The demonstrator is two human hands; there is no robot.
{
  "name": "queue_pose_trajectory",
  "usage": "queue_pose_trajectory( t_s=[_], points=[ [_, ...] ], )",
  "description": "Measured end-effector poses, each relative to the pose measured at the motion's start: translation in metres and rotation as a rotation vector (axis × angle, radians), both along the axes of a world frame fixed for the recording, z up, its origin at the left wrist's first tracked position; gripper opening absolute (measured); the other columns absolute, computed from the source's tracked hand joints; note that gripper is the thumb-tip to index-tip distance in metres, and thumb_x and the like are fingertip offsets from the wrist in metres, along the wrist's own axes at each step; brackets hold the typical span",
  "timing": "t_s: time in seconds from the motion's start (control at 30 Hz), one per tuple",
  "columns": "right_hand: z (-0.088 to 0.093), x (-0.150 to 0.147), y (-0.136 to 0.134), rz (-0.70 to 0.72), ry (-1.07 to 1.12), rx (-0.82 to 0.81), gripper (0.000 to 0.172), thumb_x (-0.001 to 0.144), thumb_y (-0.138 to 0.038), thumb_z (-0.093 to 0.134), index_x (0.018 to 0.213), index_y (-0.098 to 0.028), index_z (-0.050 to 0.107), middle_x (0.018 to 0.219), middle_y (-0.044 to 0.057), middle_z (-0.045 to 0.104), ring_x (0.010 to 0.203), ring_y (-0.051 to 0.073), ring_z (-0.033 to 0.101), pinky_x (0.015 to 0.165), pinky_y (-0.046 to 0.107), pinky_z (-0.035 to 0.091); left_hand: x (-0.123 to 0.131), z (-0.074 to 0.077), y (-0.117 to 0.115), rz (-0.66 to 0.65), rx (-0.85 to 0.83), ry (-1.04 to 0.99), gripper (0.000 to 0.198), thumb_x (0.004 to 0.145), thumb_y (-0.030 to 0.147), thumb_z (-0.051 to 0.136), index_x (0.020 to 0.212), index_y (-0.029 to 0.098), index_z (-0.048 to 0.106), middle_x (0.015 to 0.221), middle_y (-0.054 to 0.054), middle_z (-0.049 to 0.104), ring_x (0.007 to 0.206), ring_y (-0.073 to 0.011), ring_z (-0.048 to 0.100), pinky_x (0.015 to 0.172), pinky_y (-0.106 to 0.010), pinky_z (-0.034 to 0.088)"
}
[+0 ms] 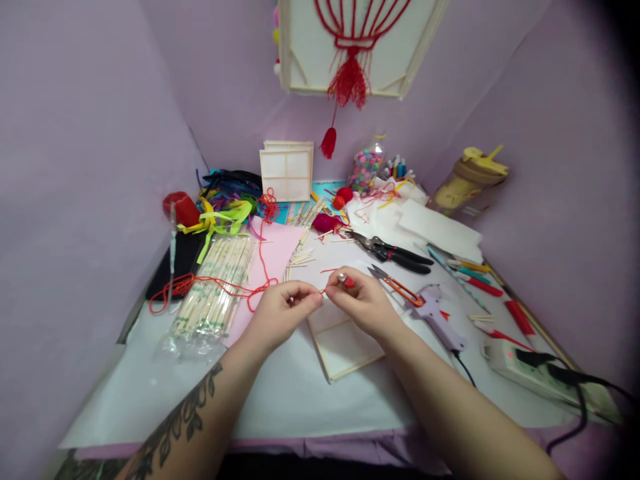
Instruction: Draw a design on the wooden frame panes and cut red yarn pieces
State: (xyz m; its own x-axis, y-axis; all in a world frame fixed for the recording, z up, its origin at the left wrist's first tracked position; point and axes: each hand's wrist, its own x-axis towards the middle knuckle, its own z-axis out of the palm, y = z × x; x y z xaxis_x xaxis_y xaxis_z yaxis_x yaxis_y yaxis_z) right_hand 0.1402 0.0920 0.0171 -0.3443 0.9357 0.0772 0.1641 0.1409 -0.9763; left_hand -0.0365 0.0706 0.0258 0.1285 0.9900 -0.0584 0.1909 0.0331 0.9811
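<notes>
Inspection finding: you have no legible text, label, brand or number before you. Green print on the packet of sticks (213,297) near the left edge of the table (280,407) is too small to read.

bagged bamboo sticks (215,293) lie left of the left hand (280,313); snips (397,285), pliers (395,253) and a glue gun (437,317) right of the right hand (363,303).

We see red thread (215,285), a pink sheet (273,257) and a white bench (295,393). The pliers (400,255) have black handles. Our glue gun (440,319) is pale lilac, the walls (75,167) lilac too.
</notes>
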Motion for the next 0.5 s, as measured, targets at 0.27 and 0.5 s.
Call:
queue_pose_trajectory(
  t_s=[0.27, 0.5],
  points=[
    [-0.002, 0.0, -0.008, -0.078, -0.095, 0.151, 0.016, 0.095, -0.037, 0.045, 0.091, -0.022, 0.049, 0.067, -0.003, 0.051, 0.059, 0.014, 0.046, 0.056, 0.027, 0.033, -0.006, 0.008, -0.006, 0.228, 0.289, 0.23, 0.013, 0.083, 0.03, 0.062, 0.076, 0.019, 0.068, 0.066, 0.001, 0.066, 0.056, -0.0116, 0.052, 0.055, -0.024, 0.042],
    [0.003, -0.003, -0.012, -0.057, -0.176, 0.237, 0.01, 0.091, -0.031, 0.05, 0.089, -0.022, 0.05, 0.072, -0.001, 0.057, 0.059, 0.013, 0.049, 0.055, 0.027, 0.034, -0.008, 0.005, -0.009, 0.158, 0.605, 0.443, 0.009, 0.088, 0.023, 0.06, 0.082, 0.02, 0.066, 0.078, 0.0, 0.07, 0.073, -0.0143, 0.06, 0.069, -0.027, 0.045]
  ],
)
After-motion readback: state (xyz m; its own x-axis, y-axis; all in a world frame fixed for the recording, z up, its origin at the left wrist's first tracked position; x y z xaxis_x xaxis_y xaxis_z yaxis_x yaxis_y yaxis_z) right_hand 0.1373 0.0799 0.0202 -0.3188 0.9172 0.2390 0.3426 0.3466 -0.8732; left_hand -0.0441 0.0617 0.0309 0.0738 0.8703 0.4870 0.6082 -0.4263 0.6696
